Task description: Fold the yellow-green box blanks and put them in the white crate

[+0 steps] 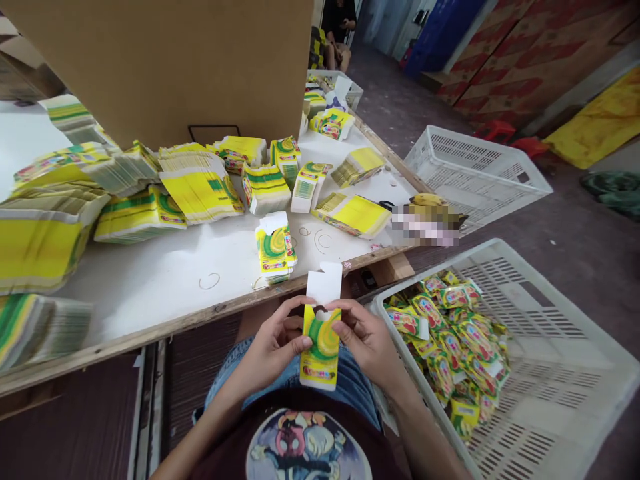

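Head view, only one. Looking down at a white table (165,263) with a bare wood edge, loaded with stacks of flat yellow-green cartons (200,190). Big brown cardboard box (170,67) behind the stacks. Small carton stack (275,245) near the front edge; bananas (427,200) at the right corner, partly pixelated. Dark floor (395,87), seated person (341,23) at the back, red-brown boxes (535,57) along the wall. White crate (565,347) close on the right, part filled with small packed boxes (455,333); second crate (480,157) beyond it.

Holding one carton (320,350) over the lap, just off the table's near edge, white flaps up. Gripped from both sides: left fingers (300,345) on its left edge, right fingers (345,331) on its upper right, thumbs on the printed face.
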### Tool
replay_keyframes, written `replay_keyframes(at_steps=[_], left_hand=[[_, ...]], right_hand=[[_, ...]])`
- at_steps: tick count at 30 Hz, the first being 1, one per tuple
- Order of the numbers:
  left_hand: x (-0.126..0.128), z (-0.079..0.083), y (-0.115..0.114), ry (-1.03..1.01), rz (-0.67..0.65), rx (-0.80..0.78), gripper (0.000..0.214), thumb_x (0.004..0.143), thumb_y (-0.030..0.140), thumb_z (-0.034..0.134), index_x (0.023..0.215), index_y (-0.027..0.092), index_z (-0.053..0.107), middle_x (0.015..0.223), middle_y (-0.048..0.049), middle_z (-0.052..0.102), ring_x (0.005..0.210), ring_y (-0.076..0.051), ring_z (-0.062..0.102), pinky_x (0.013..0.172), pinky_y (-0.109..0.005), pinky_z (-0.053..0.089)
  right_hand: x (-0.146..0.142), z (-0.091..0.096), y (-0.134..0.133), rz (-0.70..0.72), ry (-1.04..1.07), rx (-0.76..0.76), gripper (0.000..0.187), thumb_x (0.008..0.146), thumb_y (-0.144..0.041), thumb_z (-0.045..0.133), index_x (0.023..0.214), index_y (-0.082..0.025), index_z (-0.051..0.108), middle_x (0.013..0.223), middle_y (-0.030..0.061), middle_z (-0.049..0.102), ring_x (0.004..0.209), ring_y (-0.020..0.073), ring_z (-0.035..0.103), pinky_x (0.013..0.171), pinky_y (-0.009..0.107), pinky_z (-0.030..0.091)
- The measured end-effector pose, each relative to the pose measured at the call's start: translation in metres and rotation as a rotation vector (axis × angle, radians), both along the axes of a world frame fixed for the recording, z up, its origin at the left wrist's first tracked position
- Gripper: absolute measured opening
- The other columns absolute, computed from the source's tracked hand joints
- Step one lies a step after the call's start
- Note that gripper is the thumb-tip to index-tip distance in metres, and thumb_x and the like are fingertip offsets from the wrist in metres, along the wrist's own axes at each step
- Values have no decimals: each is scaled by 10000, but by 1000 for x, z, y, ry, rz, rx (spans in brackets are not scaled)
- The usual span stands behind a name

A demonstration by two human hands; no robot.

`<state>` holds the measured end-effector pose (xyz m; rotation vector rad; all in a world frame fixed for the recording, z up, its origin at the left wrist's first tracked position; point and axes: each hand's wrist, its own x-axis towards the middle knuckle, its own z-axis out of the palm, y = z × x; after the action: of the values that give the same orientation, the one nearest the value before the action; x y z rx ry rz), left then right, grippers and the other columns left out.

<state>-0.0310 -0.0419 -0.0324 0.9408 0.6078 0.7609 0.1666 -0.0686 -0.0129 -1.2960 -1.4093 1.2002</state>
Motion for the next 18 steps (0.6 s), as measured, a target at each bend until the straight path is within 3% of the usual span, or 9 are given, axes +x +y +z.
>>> replay_keyframes(at_steps=[3, 5, 7, 10, 13, 15, 18], left_hand=[[1, 0, -1, -51, -37, -69, 395, 819, 230, 765, 1124, 219, 515, 958, -44, 737, 772, -158, 706, 686, -234, 534], [2, 1, -2, -68, -29, -94, 398, 811, 231, 775, 1103, 218, 505, 936, -39, 738, 721, -136, 697, 641, -205, 519], [4, 3, -2, -81, -9, -111, 560, 824, 235, 766, 1269, 256, 426, 943, -40, 745, 763, -154, 713, 680, -229, 538], [5, 4, 0, -70, -11, -131, 802, 826, 245, 764, 1451, 290, 263, 982, -59, 758, 861, -201, 734, 760, -290, 563], [5, 2, 2, -19, -8, -116, 611, 812, 261, 772, 1340, 214, 468, 1013, -89, 762, 880, -219, 738, 754, -285, 566], [6, 0, 2, 13, 19, -97, 510, 814, 256, 768, 1268, 194, 543, 1022, -91, 766, 903, -221, 734, 770, -287, 565], [10, -4, 0, 44, 59, -66, 498, 812, 251, 768, 1264, 211, 563, 1033, -75, 769, 912, -208, 727, 783, -282, 560]], right_hand=[[2, 5, 3, 13, -70, 34, 246, 979, -360, 550, 859, -184, 672, 777, 31, 650, 691, 150, 591, 612, 248, 446], [-1, 6, 5, -24, -82, 94, 270, 976, -346, 555, 788, -186, 663, 772, 32, 634, 732, 162, 594, 666, 264, 458], [-4, 4, 7, -99, -14, 116, 152, 962, -333, 583, 958, -210, 671, 828, 30, 647, 764, 171, 608, 694, 275, 479], [-6, 1, 9, -150, 74, 90, 296, 950, -339, 606, 1236, -264, 592, 893, 27, 678, 771, 177, 631, 708, 292, 513], [1, 5, 11, -119, -102, 193, 254, 962, -419, 575, 1047, -243, 738, 972, 75, 682, 918, 220, 624, 823, 351, 500], [7, 10, 10, -114, -225, 250, 390, 964, -517, 526, 939, -234, 792, 956, 91, 667, 941, 242, 597, 838, 378, 479], [10, 17, 8, -83, -230, 107, 417, 944, -549, 535, 1013, -226, 791, 901, 78, 696, 817, 219, 607, 731, 346, 487]])
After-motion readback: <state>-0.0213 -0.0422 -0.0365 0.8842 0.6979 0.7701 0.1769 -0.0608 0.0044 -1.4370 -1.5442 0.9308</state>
